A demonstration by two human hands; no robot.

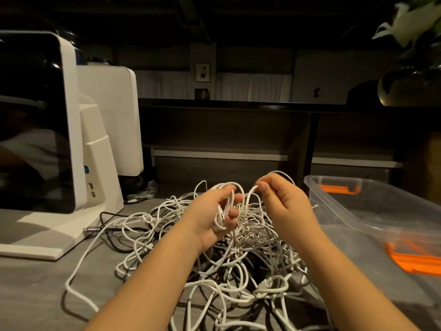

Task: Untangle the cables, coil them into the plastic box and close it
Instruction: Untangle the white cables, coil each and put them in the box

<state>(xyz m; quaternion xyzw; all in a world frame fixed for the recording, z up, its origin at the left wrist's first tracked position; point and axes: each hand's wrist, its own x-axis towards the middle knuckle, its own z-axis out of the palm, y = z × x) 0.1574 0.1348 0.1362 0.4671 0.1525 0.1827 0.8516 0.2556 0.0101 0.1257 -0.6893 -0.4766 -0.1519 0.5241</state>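
— Wrapped round my left hand (pixel 210 215) are several turns of thin white cable (pixel 223 211), fingers curled on the coil; my right hand (pixel 284 201) pinches the same strand at thumb and fingertip.

— And the rest?

— The tangled heap of white cables (pixel 229 263) lies on the grey table (pixel 33 290), just left of the clear plastic box with orange latches (pixel 372 211). Light, limp and smooth, I'd judge; better held near a free end than mid-knot.

— Any writing?

— None I can read.

Dim room, dark wooden shelving (pixel 229 130), pale curtains (pixel 253 87) behind.
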